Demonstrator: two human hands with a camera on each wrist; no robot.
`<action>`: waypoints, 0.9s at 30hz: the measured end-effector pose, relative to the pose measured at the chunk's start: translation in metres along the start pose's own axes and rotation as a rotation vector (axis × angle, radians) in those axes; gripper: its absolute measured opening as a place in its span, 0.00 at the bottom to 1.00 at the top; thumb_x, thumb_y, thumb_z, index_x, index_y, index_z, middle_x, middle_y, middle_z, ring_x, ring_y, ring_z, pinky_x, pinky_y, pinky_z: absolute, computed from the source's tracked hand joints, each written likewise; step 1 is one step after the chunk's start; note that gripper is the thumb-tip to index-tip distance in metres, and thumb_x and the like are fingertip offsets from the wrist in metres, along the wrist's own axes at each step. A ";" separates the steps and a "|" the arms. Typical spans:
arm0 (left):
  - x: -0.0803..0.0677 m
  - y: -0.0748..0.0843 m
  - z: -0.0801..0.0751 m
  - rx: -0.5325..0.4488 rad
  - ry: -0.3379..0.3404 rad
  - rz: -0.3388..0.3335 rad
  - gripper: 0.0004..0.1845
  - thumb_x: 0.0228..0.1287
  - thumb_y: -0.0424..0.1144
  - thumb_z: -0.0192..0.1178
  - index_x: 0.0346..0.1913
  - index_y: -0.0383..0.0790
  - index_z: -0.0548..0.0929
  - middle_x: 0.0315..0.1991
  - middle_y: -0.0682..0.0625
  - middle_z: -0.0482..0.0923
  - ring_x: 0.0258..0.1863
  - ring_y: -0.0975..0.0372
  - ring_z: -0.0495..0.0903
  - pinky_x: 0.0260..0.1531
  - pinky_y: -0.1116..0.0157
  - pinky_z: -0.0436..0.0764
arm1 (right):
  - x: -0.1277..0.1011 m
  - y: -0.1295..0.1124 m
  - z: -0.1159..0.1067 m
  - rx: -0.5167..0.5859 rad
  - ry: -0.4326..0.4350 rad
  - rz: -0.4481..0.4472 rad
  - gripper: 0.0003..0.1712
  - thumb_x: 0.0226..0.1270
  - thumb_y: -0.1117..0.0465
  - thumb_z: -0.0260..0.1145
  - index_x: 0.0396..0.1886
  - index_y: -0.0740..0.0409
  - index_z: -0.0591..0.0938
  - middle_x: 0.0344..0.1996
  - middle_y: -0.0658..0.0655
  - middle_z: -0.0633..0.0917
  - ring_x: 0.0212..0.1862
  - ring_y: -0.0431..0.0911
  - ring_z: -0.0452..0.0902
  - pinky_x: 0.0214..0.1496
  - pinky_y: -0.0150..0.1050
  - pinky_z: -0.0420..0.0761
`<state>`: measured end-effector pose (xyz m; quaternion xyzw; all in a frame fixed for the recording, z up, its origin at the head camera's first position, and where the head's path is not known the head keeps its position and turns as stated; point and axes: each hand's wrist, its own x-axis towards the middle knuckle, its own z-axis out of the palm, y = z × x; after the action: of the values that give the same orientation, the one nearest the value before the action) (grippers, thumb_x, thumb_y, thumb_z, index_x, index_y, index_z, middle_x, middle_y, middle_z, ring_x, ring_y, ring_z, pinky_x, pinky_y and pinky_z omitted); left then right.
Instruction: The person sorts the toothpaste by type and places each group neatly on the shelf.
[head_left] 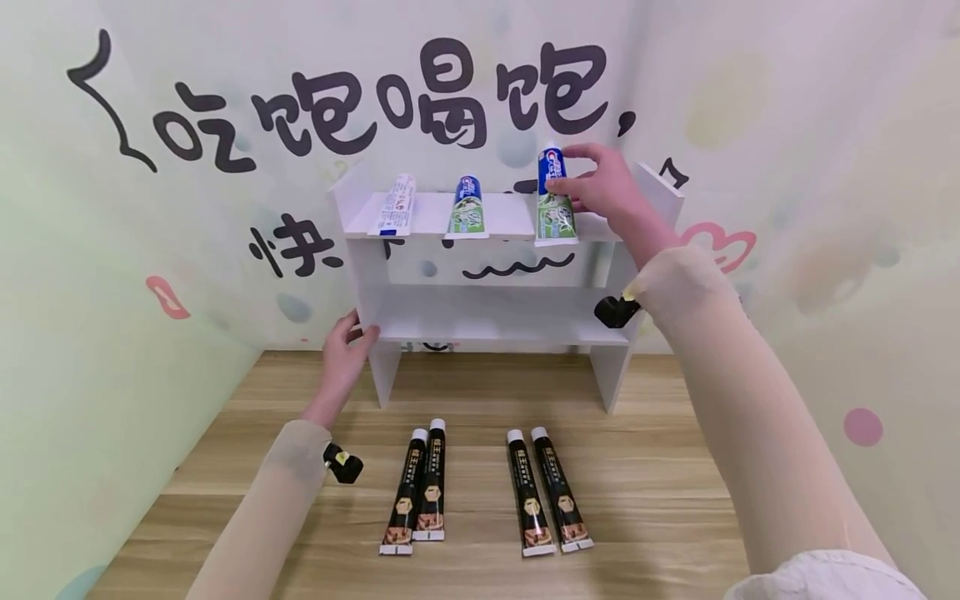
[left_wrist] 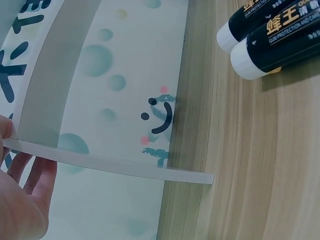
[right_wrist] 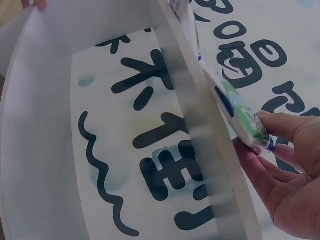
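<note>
A white two-tier shelf point(head_left: 510, 312) stands against the wall. My right hand point(head_left: 606, 187) pinches a blue and green toothpaste tube point(head_left: 557, 212) over the right part of its top board, cap end up and crimped end at the front edge. In the right wrist view, thumb and fingers lie on either side of the tube point(right_wrist: 245, 120). Another blue and green tube point(head_left: 468, 208) and a white-backed tube point(head_left: 396, 204) lie on that board to the left. My left hand point(head_left: 347, 354) holds the shelf's left side panel; in the left wrist view its thumb and fingers straddle the panel edge point(left_wrist: 115, 167).
Two black toothpaste tubes point(head_left: 405, 492) with white caps lie on the wooden table point(head_left: 300, 533) in front of the shelf. Another black pair point(head_left: 531, 492) lies to their right. Behind the shelf rises a printed wall point(head_left: 225, 50) with large black characters.
</note>
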<state>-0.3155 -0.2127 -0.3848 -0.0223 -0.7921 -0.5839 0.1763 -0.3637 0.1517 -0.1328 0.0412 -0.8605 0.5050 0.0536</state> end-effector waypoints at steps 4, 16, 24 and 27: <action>0.001 0.000 0.000 0.018 0.003 0.008 0.28 0.73 0.39 0.54 0.74 0.43 0.66 0.69 0.38 0.68 0.63 0.45 0.72 0.60 0.50 0.78 | 0.003 0.005 0.000 -0.075 0.004 0.016 0.37 0.66 0.54 0.69 0.73 0.41 0.67 0.59 0.59 0.79 0.37 0.39 0.80 0.38 0.26 0.81; 0.000 0.000 -0.001 0.032 0.004 0.005 0.27 0.73 0.39 0.55 0.72 0.40 0.67 0.67 0.38 0.69 0.62 0.45 0.73 0.60 0.48 0.79 | 0.000 0.006 0.004 -0.135 -0.051 0.039 0.26 0.67 0.52 0.67 0.66 0.41 0.78 0.49 0.54 0.79 0.33 0.39 0.77 0.32 0.26 0.79; -0.001 -0.001 -0.001 0.037 0.000 0.006 0.27 0.73 0.40 0.54 0.73 0.42 0.67 0.67 0.38 0.69 0.61 0.46 0.73 0.58 0.51 0.80 | 0.001 0.001 0.008 -0.172 -0.129 -0.024 0.29 0.65 0.51 0.69 0.66 0.49 0.78 0.37 0.50 0.84 0.28 0.36 0.78 0.33 0.26 0.80; 0.000 0.000 -0.002 0.028 0.001 0.006 0.27 0.73 0.39 0.54 0.73 0.42 0.67 0.67 0.38 0.69 0.61 0.46 0.73 0.59 0.50 0.80 | 0.000 0.000 0.005 -0.192 -0.205 -0.033 0.32 0.66 0.50 0.69 0.69 0.47 0.74 0.43 0.52 0.85 0.29 0.36 0.79 0.36 0.26 0.81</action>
<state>-0.3151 -0.2142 -0.3847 -0.0221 -0.8001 -0.5722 0.1788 -0.3643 0.1473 -0.1355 0.1014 -0.9049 0.4127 -0.0226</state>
